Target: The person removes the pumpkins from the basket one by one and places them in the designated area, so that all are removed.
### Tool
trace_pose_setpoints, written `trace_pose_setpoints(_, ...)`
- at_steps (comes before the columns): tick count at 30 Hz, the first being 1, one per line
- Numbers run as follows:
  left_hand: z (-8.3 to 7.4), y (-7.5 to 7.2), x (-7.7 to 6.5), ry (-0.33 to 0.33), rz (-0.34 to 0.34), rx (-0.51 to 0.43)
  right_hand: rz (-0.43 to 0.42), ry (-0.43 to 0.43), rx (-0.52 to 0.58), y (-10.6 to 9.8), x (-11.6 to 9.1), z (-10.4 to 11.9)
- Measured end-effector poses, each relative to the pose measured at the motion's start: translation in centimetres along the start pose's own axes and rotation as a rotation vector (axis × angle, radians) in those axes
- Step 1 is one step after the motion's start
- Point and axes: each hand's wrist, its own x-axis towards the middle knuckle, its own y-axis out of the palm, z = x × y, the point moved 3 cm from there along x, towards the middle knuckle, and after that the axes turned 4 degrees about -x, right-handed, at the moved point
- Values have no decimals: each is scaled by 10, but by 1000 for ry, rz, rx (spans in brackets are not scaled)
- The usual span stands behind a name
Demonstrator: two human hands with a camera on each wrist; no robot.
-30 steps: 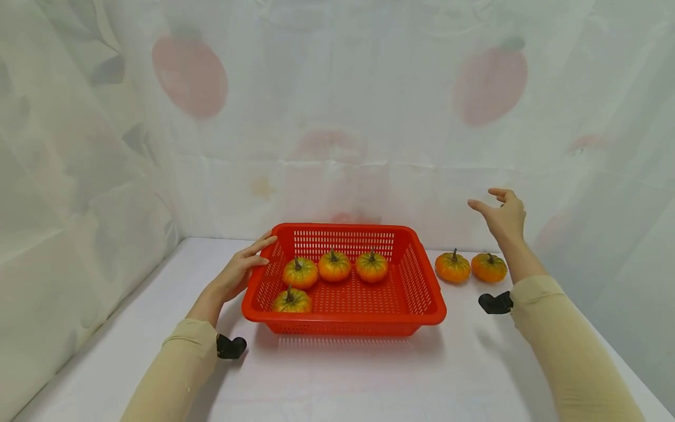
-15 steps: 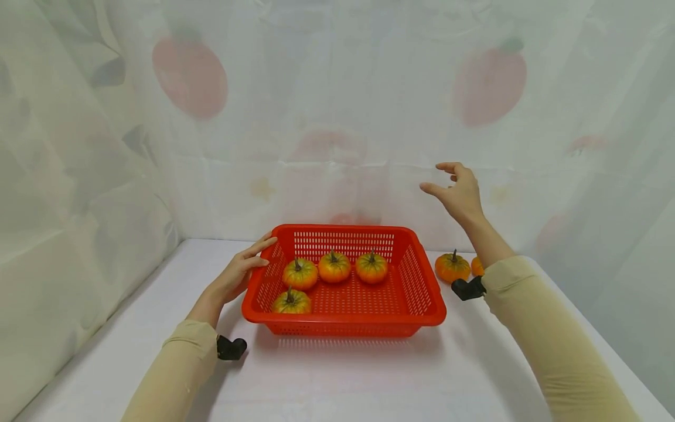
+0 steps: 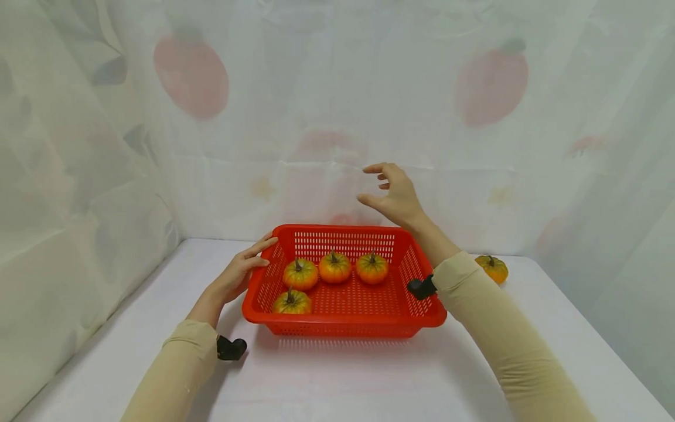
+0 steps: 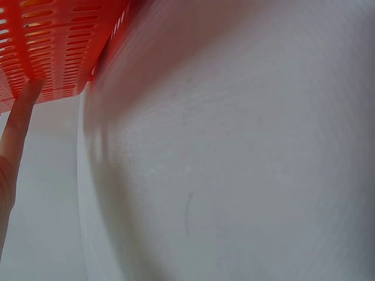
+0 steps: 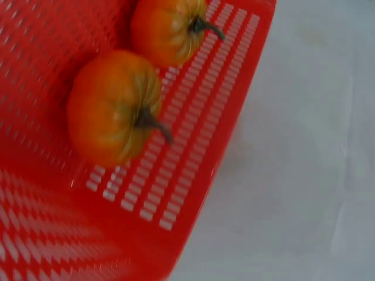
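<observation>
A red plastic basket [image 3: 343, 318] with slotted walls stands on the table and holds several small orange-green pumpkins [image 3: 372, 268]. My left hand [image 3: 234, 274] rests at its left rim with fingers extended over the edge. In the left wrist view, one straight finger [image 4: 20, 117] touches the slotted outer wall. My right hand [image 3: 398, 196] is raised above the basket's back right part, thumb and fingers spread apart with nothing between them. Under it, the right wrist view shows two of the pumpkins [image 5: 114, 108] lying in the basket by a slotted wall.
Another pumpkin [image 3: 493, 268] lies on the white table [image 3: 337, 381] right of the basket, partly behind my right sleeve [image 3: 506, 334]. A white curtain [image 3: 337, 105] with faded fruit prints hangs behind the table, and another cloth [image 3: 79, 193] on the left.
My right hand has moved left, from above the pumpkins on the table to over the basket, staying empty. Its forearm now hides one table pumpkin. The left hand and basket have stayed put.
</observation>
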Motion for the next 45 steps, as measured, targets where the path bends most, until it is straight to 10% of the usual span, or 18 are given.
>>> trace_pose_setpoints(12,0,2,-2,7,-2,1,275,-202,75,67,0,37)
trace_pose_setpoints(28,0,3,1,10,-1,43,880,-135,220,134,-17,53)
trace_pose_setpoints(45,0,3,3,22,20,15,1200,-116,157,171,-38,46)
